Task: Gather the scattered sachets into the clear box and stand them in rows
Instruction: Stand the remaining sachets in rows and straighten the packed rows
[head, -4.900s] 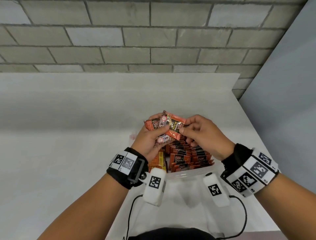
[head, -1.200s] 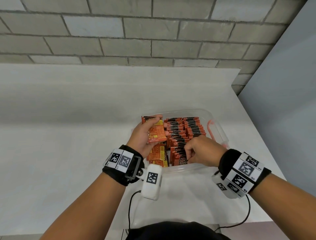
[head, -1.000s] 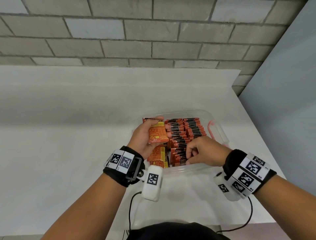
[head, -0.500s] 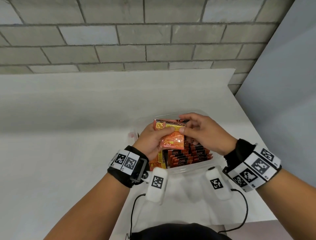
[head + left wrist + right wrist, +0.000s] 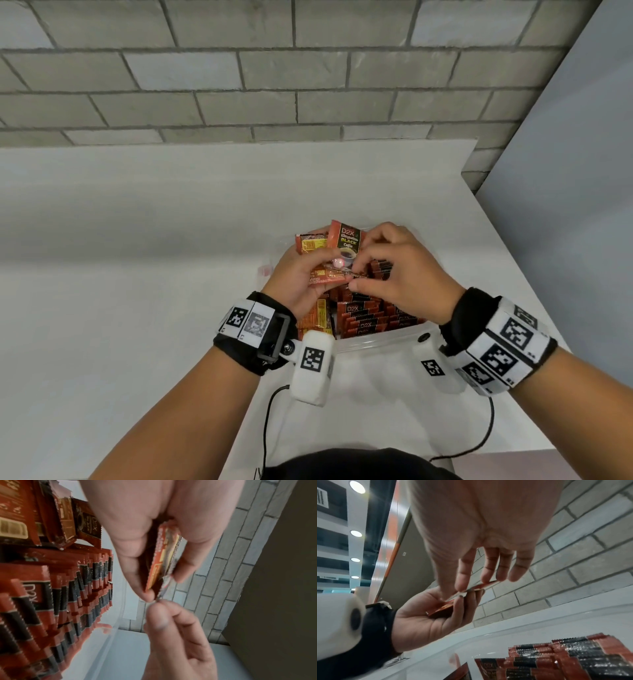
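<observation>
**Inspector:** State the grips.

**Assessor:** The left hand (image 5: 301, 274) is curled round a small fan of flat orange-red foil coffee sachets (image 5: 323, 255), held above the clear plastic storage box (image 5: 376, 342). The right hand (image 5: 397, 274) pinches the edge of the top sachet (image 5: 346, 243) between thumb and forefinger; its other fingers are spread loose.

**Inspector:** Contents of the box?

**Assessor:** Rows of red-and-black sachets (image 5: 570, 654) stand on edge inside. The left-hand column (image 5: 317, 317) looks looser.

**Inspector:** Recommendation for the step in hand?

**Assessor:** In my judgement: draw one sachet clear, turn it upright, and slide it into a gap without tipping its neighbours.

**Inspector:** Edges and clearance?

**Assessor:** The box sits near the front right corner of the white table (image 5: 137, 274). Open surface lies to the left and beyond. The near rim lies just under both wrists, so lowering should be vertical.
</observation>
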`<action>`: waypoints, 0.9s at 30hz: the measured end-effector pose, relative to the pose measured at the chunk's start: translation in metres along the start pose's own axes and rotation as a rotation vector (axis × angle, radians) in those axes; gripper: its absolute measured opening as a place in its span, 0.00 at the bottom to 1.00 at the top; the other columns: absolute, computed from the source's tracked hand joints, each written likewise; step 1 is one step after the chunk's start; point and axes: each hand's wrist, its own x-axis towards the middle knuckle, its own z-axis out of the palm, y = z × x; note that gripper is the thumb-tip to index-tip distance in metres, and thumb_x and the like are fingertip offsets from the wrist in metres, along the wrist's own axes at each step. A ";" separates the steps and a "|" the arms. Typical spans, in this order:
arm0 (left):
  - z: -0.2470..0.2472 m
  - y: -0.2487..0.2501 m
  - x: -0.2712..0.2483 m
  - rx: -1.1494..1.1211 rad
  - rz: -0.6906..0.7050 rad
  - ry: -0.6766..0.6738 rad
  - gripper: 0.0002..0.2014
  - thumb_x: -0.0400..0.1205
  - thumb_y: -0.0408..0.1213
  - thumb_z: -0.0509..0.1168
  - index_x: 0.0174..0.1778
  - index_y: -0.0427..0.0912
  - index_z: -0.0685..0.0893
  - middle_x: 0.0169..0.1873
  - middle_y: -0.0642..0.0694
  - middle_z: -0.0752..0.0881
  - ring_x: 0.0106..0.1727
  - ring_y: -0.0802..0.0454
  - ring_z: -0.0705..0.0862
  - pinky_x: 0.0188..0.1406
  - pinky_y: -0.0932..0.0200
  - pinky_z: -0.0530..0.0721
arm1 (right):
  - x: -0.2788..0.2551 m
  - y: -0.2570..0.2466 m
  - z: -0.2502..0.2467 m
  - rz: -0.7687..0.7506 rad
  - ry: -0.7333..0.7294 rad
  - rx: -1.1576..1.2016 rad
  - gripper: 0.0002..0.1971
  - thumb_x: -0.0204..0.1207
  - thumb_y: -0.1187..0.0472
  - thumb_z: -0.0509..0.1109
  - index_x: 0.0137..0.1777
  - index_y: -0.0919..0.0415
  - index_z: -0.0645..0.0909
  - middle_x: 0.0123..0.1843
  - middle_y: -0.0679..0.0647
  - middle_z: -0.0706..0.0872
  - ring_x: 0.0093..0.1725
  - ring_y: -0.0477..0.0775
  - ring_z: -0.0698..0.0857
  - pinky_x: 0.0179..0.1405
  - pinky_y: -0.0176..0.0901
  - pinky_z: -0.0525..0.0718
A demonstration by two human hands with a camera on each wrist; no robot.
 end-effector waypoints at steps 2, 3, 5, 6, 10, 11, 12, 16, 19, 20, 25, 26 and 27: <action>-0.002 -0.001 0.001 0.069 0.034 0.032 0.11 0.76 0.23 0.66 0.53 0.36 0.84 0.48 0.35 0.89 0.47 0.43 0.89 0.46 0.49 0.89 | 0.000 0.001 -0.003 0.003 0.025 0.010 0.08 0.67 0.52 0.79 0.45 0.49 0.87 0.54 0.44 0.76 0.61 0.43 0.71 0.60 0.27 0.65; -0.003 -0.001 0.001 0.096 0.041 0.043 0.11 0.77 0.21 0.64 0.52 0.37 0.83 0.46 0.36 0.89 0.45 0.43 0.90 0.43 0.50 0.89 | 0.001 0.001 -0.005 0.017 0.066 0.024 0.10 0.70 0.52 0.77 0.50 0.49 0.86 0.55 0.44 0.76 0.62 0.44 0.72 0.61 0.30 0.67; -0.005 -0.003 0.002 0.138 0.041 0.034 0.12 0.78 0.19 0.64 0.52 0.38 0.83 0.44 0.39 0.90 0.44 0.44 0.90 0.38 0.52 0.90 | 0.005 0.003 -0.009 0.063 0.118 0.006 0.16 0.76 0.53 0.72 0.63 0.50 0.82 0.58 0.44 0.77 0.62 0.46 0.75 0.60 0.37 0.72; -0.005 -0.004 0.003 0.159 0.036 0.024 0.13 0.79 0.19 0.64 0.53 0.38 0.83 0.43 0.40 0.91 0.45 0.44 0.90 0.37 0.53 0.91 | 0.007 0.004 -0.010 0.088 0.110 -0.007 0.18 0.78 0.54 0.70 0.68 0.51 0.79 0.59 0.44 0.77 0.61 0.46 0.76 0.60 0.39 0.74; -0.001 -0.004 0.002 0.227 0.023 -0.030 0.13 0.77 0.21 0.65 0.52 0.40 0.84 0.43 0.41 0.91 0.45 0.44 0.90 0.38 0.52 0.90 | 0.014 0.006 -0.016 0.177 -0.009 0.038 0.16 0.80 0.58 0.69 0.67 0.52 0.80 0.50 0.44 0.84 0.48 0.41 0.82 0.50 0.31 0.77; -0.001 -0.002 0.003 0.232 0.028 -0.033 0.12 0.77 0.24 0.66 0.53 0.41 0.84 0.43 0.42 0.90 0.44 0.45 0.90 0.39 0.51 0.90 | 0.014 0.005 -0.020 0.197 -0.053 0.063 0.13 0.79 0.59 0.70 0.63 0.51 0.83 0.46 0.44 0.86 0.44 0.40 0.82 0.45 0.29 0.77; -0.002 0.001 0.004 0.224 0.034 -0.025 0.12 0.77 0.28 0.66 0.55 0.41 0.84 0.43 0.42 0.90 0.42 0.46 0.89 0.39 0.51 0.89 | 0.013 0.005 -0.024 0.215 -0.101 0.090 0.10 0.78 0.60 0.71 0.58 0.51 0.85 0.42 0.45 0.86 0.40 0.39 0.83 0.40 0.27 0.76; -0.020 0.013 0.008 0.067 0.043 0.086 0.16 0.76 0.38 0.66 0.59 0.39 0.82 0.41 0.41 0.87 0.34 0.48 0.84 0.31 0.56 0.85 | 0.001 0.008 -0.028 0.237 -0.272 0.104 0.05 0.76 0.61 0.73 0.49 0.50 0.86 0.38 0.46 0.87 0.34 0.38 0.83 0.39 0.27 0.76; -0.033 0.014 0.010 0.044 0.051 0.130 0.12 0.80 0.37 0.64 0.58 0.40 0.83 0.41 0.41 0.87 0.33 0.48 0.84 0.31 0.56 0.84 | -0.009 0.016 -0.022 0.221 -0.322 0.017 0.04 0.75 0.59 0.74 0.46 0.48 0.86 0.37 0.40 0.88 0.39 0.37 0.84 0.68 0.38 0.69; -0.035 0.014 0.010 0.045 0.050 0.134 0.11 0.82 0.37 0.63 0.58 0.40 0.83 0.41 0.41 0.87 0.32 0.48 0.84 0.31 0.56 0.84 | -0.011 0.017 -0.020 0.218 -0.342 0.015 0.03 0.76 0.59 0.74 0.46 0.49 0.87 0.38 0.38 0.88 0.40 0.37 0.84 0.70 0.37 0.67; -0.037 0.011 0.009 0.040 0.028 0.134 0.10 0.83 0.36 0.61 0.57 0.40 0.83 0.39 0.42 0.87 0.32 0.49 0.84 0.30 0.56 0.85 | -0.015 0.018 -0.014 0.224 -0.401 0.035 0.04 0.77 0.60 0.72 0.49 0.53 0.88 0.38 0.46 0.89 0.35 0.37 0.82 0.40 0.28 0.77; -0.037 0.011 0.009 0.038 0.026 0.134 0.10 0.83 0.36 0.61 0.57 0.40 0.83 0.39 0.42 0.87 0.32 0.49 0.84 0.30 0.56 0.85 | -0.016 0.018 -0.012 0.220 -0.396 0.024 0.04 0.77 0.60 0.72 0.49 0.53 0.88 0.38 0.45 0.89 0.35 0.36 0.82 0.40 0.27 0.76; -0.037 0.011 0.008 0.036 0.024 0.135 0.10 0.83 0.36 0.61 0.57 0.40 0.83 0.39 0.42 0.87 0.32 0.49 0.84 0.30 0.56 0.85 | -0.016 0.018 -0.011 0.212 -0.391 0.003 0.04 0.77 0.60 0.72 0.49 0.53 0.87 0.38 0.44 0.88 0.36 0.36 0.82 0.40 0.26 0.76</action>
